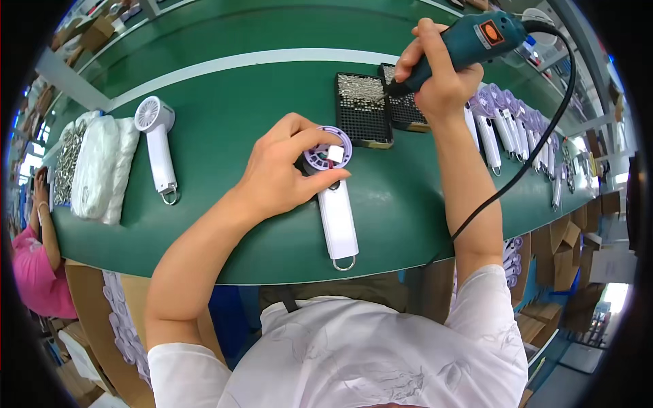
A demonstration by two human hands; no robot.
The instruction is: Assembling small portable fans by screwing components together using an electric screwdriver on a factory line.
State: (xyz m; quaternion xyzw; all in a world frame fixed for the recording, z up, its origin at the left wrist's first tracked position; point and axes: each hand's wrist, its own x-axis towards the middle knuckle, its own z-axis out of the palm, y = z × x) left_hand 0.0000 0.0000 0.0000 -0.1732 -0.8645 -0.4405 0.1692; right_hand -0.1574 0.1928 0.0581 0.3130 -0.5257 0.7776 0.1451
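Observation:
My left hand (280,165) grips the round purple head of a handheld fan (338,221), whose white handle lies toward me on the green table. The head's inside shows a small white part and a bit of red wire. Raised at the right, my right hand (442,75) is wrapped round a dark green electric screwdriver (469,44) with a black cord. Its tip is over the screw tray (364,132), a black grid holding many small silver screws at its far end. A second screw tray (409,112) sits beside it, partly hidden by my hand.
A complete-looking handheld fan (158,146) lies at the left, next to white plastic bags (102,166). Several purple-and-white fans (507,126) line the right side. The screwdriver's cord (524,173) crosses my right forearm. A person in pink (44,272) is at the far left; boxes (92,326) stand below the table.

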